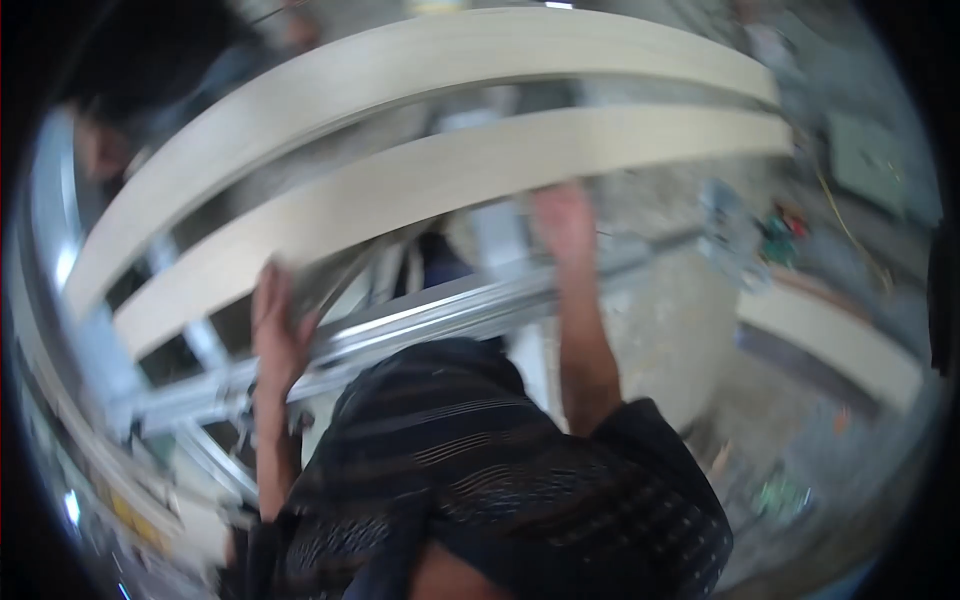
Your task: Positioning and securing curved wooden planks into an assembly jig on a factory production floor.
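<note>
Head view: left hand (280, 325), thumb apart, and right hand (566, 222), grip too blurred to tell, are at a pale board (440, 185); beyond lies a second board (440, 60), nearer the body a metal rail (430, 317).

Long pale boards: an upper board (480, 52) and a lower board (420, 185), two in all.
Both boards arc across the twelve o'clock side. The wearer's bare hands number two — the left hand (278, 315) at nine o'clock, the right hand (565, 222) between one and two. Toward three o'clock there are one shorter pale piece (835, 338) and one yellow cord (848, 225). One dark striped garment (440, 430) fills six o'clock. The metal rails (440, 317) near the centre are blurred — too smeared to count.
</note>
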The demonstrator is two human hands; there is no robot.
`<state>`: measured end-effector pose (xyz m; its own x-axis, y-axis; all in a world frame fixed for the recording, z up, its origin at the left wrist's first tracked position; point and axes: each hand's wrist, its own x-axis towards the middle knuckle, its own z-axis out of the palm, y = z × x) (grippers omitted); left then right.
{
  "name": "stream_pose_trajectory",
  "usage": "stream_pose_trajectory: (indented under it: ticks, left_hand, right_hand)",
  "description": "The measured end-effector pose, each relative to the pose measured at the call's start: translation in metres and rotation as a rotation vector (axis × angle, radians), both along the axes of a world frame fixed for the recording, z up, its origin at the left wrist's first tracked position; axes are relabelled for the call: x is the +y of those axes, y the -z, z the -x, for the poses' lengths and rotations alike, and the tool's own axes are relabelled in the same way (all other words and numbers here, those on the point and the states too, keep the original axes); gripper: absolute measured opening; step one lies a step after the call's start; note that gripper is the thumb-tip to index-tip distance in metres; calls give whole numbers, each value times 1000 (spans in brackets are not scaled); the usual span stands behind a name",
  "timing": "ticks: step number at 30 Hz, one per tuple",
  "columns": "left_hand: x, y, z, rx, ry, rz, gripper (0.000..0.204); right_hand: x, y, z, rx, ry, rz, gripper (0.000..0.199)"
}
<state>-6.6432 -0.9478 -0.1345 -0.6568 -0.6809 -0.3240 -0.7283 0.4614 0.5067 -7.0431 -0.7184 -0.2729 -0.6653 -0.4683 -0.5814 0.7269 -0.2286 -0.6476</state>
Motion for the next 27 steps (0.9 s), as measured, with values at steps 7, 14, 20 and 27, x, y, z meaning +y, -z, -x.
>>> stream_pose_trajectory:
  ticks: [7, 14, 20, 27]
  left_hand:
    - [41, 8, 2, 140, -256, -86, 52]
    - [23, 29, 16, 255, -820, -424, 50]
    - [-1, 63, 23, 698, -1273, -878, 49]
    - [7, 69, 19, 861, -1331, -867, 36]
  right_hand:
    - [-25, -43, 7, -65, 67, -137, 45]
    - [-25, -36, 15, -47, 6, -149, 46]
    - [-25, -35, 15, -64, 37, -212, 42]
    - [-21, -28, 16, -51, 88, -177, 38]
